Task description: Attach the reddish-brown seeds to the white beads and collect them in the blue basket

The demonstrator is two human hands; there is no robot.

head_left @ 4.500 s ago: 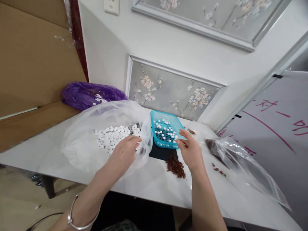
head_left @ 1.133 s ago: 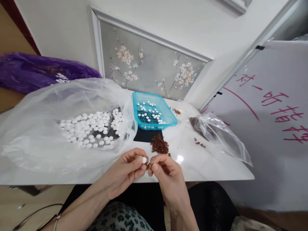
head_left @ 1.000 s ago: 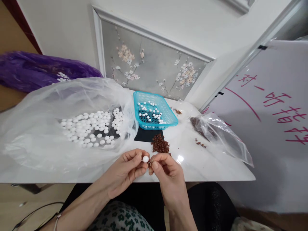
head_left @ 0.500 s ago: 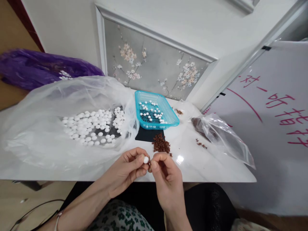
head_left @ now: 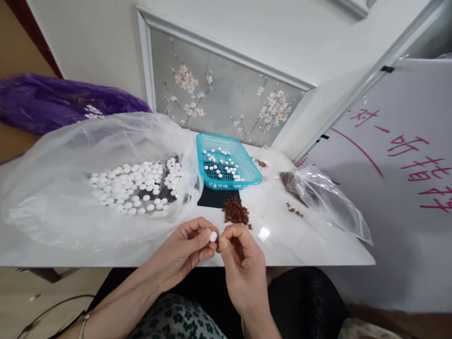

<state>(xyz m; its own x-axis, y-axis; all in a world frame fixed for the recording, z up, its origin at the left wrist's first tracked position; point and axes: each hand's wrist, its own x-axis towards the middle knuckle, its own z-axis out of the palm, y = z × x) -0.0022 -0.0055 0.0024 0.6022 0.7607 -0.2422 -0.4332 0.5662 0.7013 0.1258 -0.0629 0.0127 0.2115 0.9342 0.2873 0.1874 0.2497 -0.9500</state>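
My left hand (head_left: pixel 183 252) pinches a small white bead (head_left: pixel 213 236) between thumb and forefinger at the table's front edge. My right hand (head_left: pixel 240 256) is closed in a pinch right beside the bead, its fingertips touching it; whatever it holds is too small to make out. Just beyond the hands lies a little heap of reddish-brown bits (head_left: pixel 235 214). A clear plastic bag (head_left: pixel 52 197) with many white beads (head_left: pixel 134 186) lies at the left. A turquoise basket (head_left: pixel 253 173) holding several white beads sits on a black pad behind the heap.
A second clear bag (head_left: pixel 328 202) with brown bits lies at the right of the white table (head_left: pixel 300 245). A purple bag (head_left: pixel 52 101) rests at the far left. A whiteboard with red writing (head_left: pixel 395 155) leans at the right, a floral panel (head_left: pixel 226 99) against the wall.
Since 4.5 s ago both hands came back from the bag and basket to the table's front edge with a white bead. Over the last second they stayed pinched together, shifting only slightly.
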